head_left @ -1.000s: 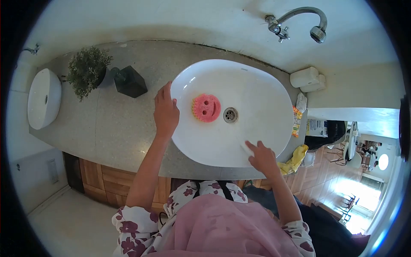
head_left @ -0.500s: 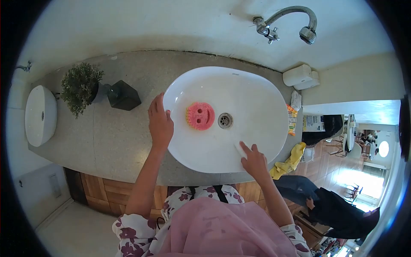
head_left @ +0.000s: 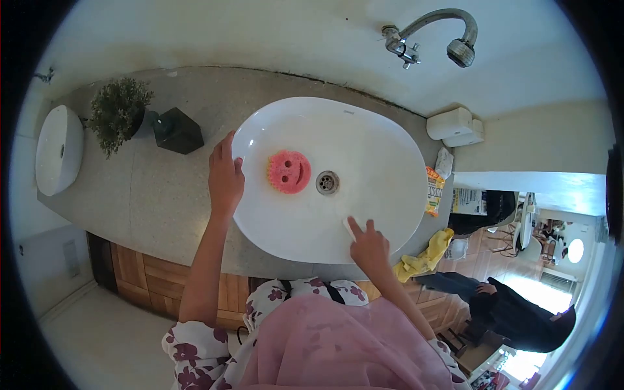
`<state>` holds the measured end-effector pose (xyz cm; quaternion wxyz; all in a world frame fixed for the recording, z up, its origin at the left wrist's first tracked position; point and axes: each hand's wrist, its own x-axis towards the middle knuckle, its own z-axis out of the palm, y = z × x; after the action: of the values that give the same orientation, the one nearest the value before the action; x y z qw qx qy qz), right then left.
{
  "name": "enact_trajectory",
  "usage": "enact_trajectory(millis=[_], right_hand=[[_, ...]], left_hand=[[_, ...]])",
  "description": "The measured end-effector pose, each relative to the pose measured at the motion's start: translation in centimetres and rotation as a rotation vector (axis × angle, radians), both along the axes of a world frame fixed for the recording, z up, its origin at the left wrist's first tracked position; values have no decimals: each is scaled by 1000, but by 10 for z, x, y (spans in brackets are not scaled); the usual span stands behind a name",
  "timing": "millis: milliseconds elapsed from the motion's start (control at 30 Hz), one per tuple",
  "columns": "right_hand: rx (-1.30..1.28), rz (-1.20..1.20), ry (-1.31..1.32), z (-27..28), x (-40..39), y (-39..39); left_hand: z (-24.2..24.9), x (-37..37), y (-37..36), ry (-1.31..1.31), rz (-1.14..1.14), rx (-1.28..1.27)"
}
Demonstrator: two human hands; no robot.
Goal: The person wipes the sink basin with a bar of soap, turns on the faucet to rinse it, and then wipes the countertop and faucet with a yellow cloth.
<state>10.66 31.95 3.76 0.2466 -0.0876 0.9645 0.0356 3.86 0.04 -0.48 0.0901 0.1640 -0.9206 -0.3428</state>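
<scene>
A white oval washbasin (head_left: 380, 136) stands on the grey counter. My left hand (head_left: 226, 181) grips its left rim, fingers along the outer side and thumb over the inner edge. Inside the basin, near the front right wall, my right hand (head_left: 370, 247) pinches a small white pad (head_left: 348, 227) against the surface; the fingers cover much of it. A pink, round smiley-face sponge (head_left: 290, 173) with a yellow scalloped edge lies left of the metal drain (head_left: 327, 182).
A wall tap (head_left: 448, 26) hangs over the back right. Left on the counter (head_left: 169, 201) are a dark green dispenser (head_left: 178, 132), a potted plant (head_left: 119, 110) and another basin (head_left: 60, 151). Right: white containers (head_left: 452, 127), an orange packet (head_left: 433, 188), a yellow cloth (head_left: 426, 255). A person (head_left: 513, 312) stands beyond.
My view has shifted slightly, so basin and counter sit further left. My left hand stays on the rim and my right hand stays low in the basin with the white pad.
</scene>
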Motion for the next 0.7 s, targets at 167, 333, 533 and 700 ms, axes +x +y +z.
enact_trajectory(millis=[167, 333, 533, 700], right_hand=[[-136, -43, 56, -11, -54, -3], [-130, 124, 39, -1, -9, 19], [-147, 99, 123, -24, -46, 9], [-149, 177, 65, -12, -15, 28]], left_hand=[[-4, 2, 0, -40, 12, -27], [0, 1, 0, -40, -2, -24], [-5, 0, 1, -46, 25, -80], [-5, 1, -1, -38, 17, -73]])
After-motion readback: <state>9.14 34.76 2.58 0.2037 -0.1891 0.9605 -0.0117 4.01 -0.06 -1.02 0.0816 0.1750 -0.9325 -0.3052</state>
